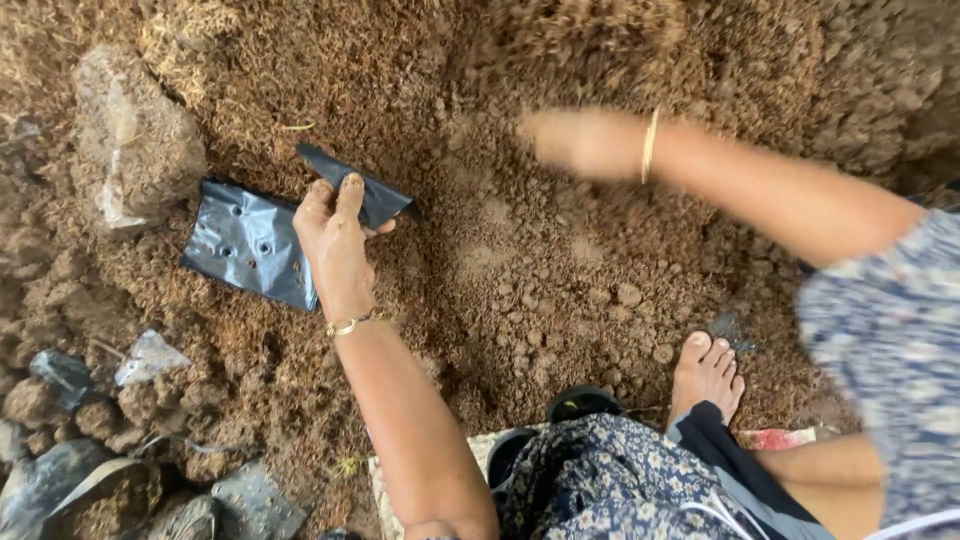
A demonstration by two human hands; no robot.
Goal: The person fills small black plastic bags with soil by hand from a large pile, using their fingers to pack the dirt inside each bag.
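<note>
The left hand (335, 235) pinches the mouth of a black plastic bag (255, 240) lying on brown soil (520, 270). The right hand (575, 140) is blurred; its fingers' state cannot be told.

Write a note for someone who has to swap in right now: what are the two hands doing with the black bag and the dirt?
Left hand: pinching open the mouth of the black plastic bag, which lies flat on the soil pile.
Right hand: blurred in motion over the soil, apart from the bag; whether it holds soil cannot be told.
Done: bag mouth is held open.
Left: the bag looks flat and unfilled.
Nearby: soil-filled bags at lower left, bare foot on the soil.
</note>
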